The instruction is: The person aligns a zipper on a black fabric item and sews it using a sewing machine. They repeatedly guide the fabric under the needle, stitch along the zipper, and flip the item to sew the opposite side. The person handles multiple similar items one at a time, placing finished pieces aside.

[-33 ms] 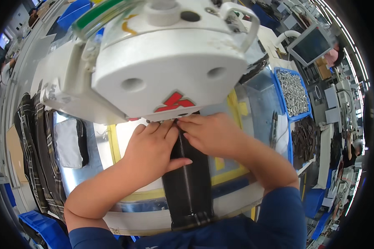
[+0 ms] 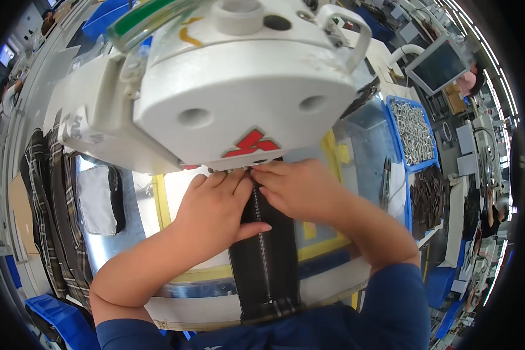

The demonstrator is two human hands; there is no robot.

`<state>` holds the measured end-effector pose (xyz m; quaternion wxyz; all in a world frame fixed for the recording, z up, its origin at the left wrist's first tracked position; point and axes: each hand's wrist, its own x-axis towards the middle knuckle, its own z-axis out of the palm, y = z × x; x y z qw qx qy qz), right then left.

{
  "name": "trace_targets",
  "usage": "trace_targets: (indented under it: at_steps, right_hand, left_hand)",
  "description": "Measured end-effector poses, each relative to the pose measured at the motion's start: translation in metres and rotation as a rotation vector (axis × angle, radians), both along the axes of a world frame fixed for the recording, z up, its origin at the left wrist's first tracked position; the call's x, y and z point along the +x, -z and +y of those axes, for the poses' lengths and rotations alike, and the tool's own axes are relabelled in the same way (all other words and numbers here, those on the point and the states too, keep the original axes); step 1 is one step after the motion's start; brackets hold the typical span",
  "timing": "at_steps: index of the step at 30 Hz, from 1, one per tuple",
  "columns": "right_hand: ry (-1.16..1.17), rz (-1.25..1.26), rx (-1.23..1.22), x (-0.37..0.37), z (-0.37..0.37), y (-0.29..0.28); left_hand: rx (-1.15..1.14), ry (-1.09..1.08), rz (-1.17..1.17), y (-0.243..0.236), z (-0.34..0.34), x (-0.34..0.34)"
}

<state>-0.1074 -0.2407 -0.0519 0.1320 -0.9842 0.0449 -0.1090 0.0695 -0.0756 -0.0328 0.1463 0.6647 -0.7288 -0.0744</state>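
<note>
Little room shows between fingers [image 2: 217, 179] on zippered cloth [image 2: 265, 256] and machine edge [image 2: 210, 159].

The person wore a navy-blue top [image 2: 315, 326], its short sleeves [image 2: 395, 297] ending near the elbows in plain hems. A small pale mark [image 2: 213, 348] showed on the front, cut off by the view's lower edge. Forearms [image 2: 137, 265] and hands [image 2: 211, 210] were bare.

Sewing workshop, factory-like in layout. A bulky white sewing machine head [image 2: 245, 93] loomed over the bench [image 2: 186, 308]; a black zippered strip [image 2: 281, 251] ran up to it. Plaid fabric pieces [image 2: 70, 227] lay at left. Metal fittings [image 2: 412, 133] filled a blue tray [image 2: 394, 136] at right. Beyond: other workers [image 2: 466, 81], equipment, long strip lights [image 2: 496, 66].
</note>
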Motion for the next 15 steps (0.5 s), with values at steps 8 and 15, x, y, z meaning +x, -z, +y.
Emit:
trace_targets:
  at_steps: [8,15]
  right_hand:
    - [-0.002,-0.004,-0.008,0.0016,0.0031,-0.0038]
    - [-0.018,-0.04,0.031,0.0072,0.0075,-0.0055]
  left_hand:
    - [0.034,-0.012,0.02,-0.0015,0.0,0.0008]
    - [0.051,-0.016,0.011,-0.0052,0.0028,0.004]
